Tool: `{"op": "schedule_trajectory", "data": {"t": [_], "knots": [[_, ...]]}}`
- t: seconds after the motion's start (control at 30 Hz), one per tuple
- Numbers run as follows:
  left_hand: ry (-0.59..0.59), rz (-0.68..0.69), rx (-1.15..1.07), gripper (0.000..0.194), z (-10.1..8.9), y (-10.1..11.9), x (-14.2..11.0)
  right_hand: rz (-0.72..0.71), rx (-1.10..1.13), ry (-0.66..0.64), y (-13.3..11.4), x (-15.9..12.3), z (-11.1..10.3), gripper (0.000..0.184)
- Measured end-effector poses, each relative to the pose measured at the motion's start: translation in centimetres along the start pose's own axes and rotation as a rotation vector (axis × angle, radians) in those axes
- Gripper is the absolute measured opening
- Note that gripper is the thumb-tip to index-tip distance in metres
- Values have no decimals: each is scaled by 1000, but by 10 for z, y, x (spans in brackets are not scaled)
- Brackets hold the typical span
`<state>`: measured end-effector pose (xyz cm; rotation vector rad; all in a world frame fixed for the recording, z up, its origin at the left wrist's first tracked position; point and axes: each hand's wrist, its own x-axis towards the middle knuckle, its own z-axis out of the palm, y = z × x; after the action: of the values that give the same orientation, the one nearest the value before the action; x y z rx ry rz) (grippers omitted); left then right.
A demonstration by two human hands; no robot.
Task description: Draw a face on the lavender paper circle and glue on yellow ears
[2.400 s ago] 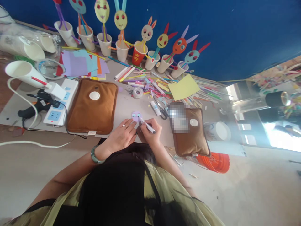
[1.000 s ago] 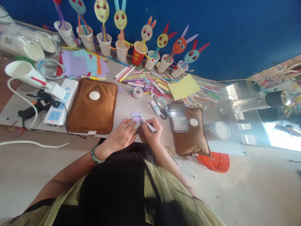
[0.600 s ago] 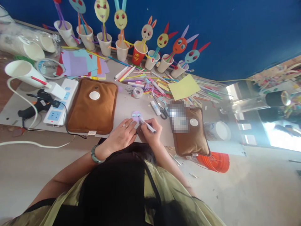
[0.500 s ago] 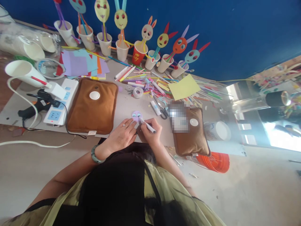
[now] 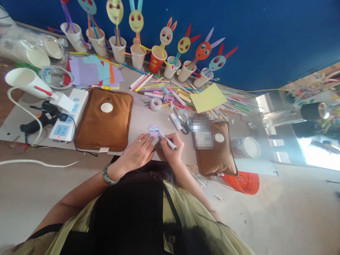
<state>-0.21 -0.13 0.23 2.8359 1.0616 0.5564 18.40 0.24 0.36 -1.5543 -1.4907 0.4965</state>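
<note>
A small purple paper face (image 5: 153, 132) with two drawn eyes lies on the table before me. My left hand (image 5: 139, 150), palm down, holds its lower edge with bent, closed fingertips. A dark tip pokes out beside those fingers; I cannot make out what it is. My right hand (image 5: 172, 150) is closed around a white marker (image 5: 169, 142), its tip at the face's right eye. Scissors (image 5: 184, 125) and a glue stick (image 5: 175, 121) lie beyond the right hand.
Brown hot-water bags lie left (image 5: 105, 120) and right (image 5: 216, 152). A power strip (image 5: 69, 115) and glue gun (image 5: 39, 122) sit at left. Paper-cup puppets (image 5: 138, 56) line the blue wall, behind markers, coloured sheets (image 5: 85, 72) and yellow paper (image 5: 208, 98). An orange bucket (image 5: 245, 182) stands below.
My right hand and the marker have shifted slightly to the right, and the marker tip sits nearer the eye's outer edge. My left hand stays in place.
</note>
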Motion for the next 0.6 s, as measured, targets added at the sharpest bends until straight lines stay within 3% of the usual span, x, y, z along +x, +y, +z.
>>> {"op": "schedule_trajectory", "data": {"t": [0.17, 0.4, 0.6], "knots": [[-4, 0, -3, 26, 1, -1, 0, -8, 6, -12, 1, -1, -1, 13], [6, -7, -51, 32, 7, -2, -3, -95, 30, -175, 4, -1, -1, 15], [12, 0, -56, 29, 7, -3, -3, -102, 33, -211, 4, 1, 0, 16]]}}
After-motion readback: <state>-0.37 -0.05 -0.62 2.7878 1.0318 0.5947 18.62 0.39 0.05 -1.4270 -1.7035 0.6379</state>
